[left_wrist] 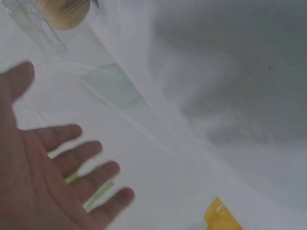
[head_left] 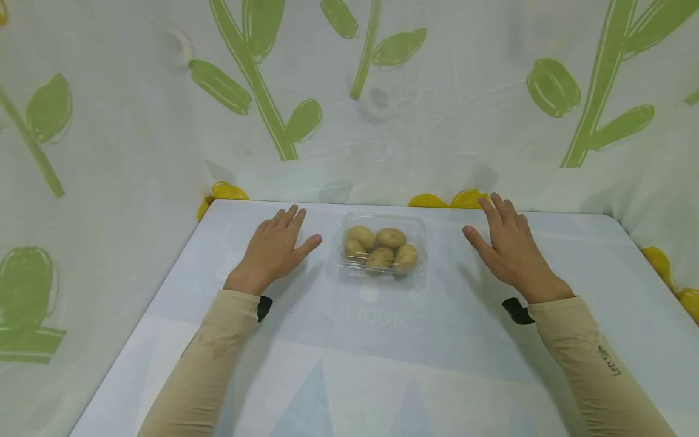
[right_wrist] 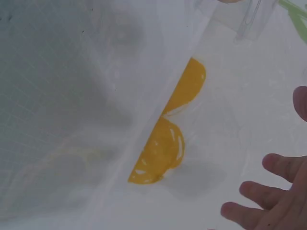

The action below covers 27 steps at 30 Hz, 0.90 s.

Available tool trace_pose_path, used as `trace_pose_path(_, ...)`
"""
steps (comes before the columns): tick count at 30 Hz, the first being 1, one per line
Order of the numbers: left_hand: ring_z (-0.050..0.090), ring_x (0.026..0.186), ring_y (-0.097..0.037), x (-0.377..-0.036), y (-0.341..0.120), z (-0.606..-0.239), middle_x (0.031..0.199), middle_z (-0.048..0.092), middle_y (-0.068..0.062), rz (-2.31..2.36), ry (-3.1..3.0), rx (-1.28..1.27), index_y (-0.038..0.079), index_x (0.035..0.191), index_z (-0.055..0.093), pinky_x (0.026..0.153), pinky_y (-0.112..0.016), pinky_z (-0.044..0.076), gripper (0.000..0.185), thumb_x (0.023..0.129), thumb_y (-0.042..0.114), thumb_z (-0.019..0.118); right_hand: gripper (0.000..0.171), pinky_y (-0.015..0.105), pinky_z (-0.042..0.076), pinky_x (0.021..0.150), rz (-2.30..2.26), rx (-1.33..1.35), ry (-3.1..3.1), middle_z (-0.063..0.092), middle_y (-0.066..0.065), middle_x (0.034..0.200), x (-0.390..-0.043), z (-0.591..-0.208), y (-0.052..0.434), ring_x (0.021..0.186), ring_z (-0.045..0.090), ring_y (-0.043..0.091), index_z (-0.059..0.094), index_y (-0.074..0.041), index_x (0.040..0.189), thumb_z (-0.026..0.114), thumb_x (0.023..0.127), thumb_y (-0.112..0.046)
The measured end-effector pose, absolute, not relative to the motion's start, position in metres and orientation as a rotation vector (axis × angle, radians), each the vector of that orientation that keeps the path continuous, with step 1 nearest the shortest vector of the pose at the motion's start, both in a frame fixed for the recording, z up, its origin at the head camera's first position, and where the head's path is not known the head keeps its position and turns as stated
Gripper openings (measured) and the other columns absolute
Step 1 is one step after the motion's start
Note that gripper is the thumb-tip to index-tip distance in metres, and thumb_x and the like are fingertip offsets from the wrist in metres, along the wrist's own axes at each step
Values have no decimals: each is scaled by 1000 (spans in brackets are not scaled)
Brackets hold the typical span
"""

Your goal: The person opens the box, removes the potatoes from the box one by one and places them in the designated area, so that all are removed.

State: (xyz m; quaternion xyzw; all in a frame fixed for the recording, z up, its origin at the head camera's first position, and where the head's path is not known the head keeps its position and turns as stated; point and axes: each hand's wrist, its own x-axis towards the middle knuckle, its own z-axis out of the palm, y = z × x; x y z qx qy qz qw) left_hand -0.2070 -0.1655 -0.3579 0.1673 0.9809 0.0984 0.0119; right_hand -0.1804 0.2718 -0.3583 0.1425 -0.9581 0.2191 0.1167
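Observation:
A clear plastic clamshell box (head_left: 383, 247) with several brownish-green kiwis (head_left: 390, 237) inside stands near the far edge of the table (head_left: 349, 340). My left hand (head_left: 275, 247) hovers flat just left of the box, fingers spread, holding nothing. My right hand (head_left: 506, 243) is spread the same way to the right of the box, a little farther off. In the left wrist view the open palm (left_wrist: 43, 177) shows below a corner of the box (left_wrist: 38, 24). The right wrist view shows the right hand's fingertips (right_wrist: 273, 191) and a corner of the box (right_wrist: 252, 19).
A white cloth with green leaf and yellow prints (head_left: 382, 103) hangs behind and beside the table. The table carries a pale blue printed cover. Beige sleeves cover both forearms.

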Motion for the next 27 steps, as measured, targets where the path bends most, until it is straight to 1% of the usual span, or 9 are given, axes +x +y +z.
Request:
trace_pose_path(3,22,151,-38,-207,-163,-358,165,27,-15,371,3053,695,6,160,31,121,-54,19,82,101,60,50,69,66,15,117,657,442,-2755,22,29,162,-181,-358,272,146,20,52,26,0,157,50,107,-41)
trace_pose_path(8,26,151,-34,-205,-155,-358,163,33,-8,433,3048,915,11,157,38,120,-51,22,78,99,59,55,65,65,22,115,690,463,-2693,28,25,161,-179,-357,272,144,27,51,31,-2,156,53,106,-36)
trace_pose_path(15,33,148,-31,-205,-145,-358,161,38,-6,435,3053,1090,12,155,43,119,-49,25,72,99,55,57,66,65,25,114,693,459,-2706,28,21,162,-177,-357,267,143,29,49,31,-5,157,55,105,-37)
trace_pose_path(18,36,147,-30,-204,-141,-359,159,41,-6,432,3050,1180,14,154,45,119,-48,27,69,99,53,58,65,64,25,115,698,481,-2697,28,18,163,-178,-358,265,145,29,46,32,-5,157,56,105,-36)
trace_pose_path(22,40,144,-29,-204,-138,-361,157,45,-4,410,3049,1322,14,151,51,118,-49,30,67,96,50,66,63,61,26,116,711,546,-2690,31,14,163,-178,-359,261,148,29,39,35,-7,156,58,104,-35)
trace_pose_path(27,45,142,-27,-204,-134,-363,155,48,-3,395,3043,1413,15,148,54,117,-48,32,67,93,49,71,61,59,31,113,693,671,-2686,35,11,161,-178,-362,252,146,34,36,39,-12,156,60,104,-34)
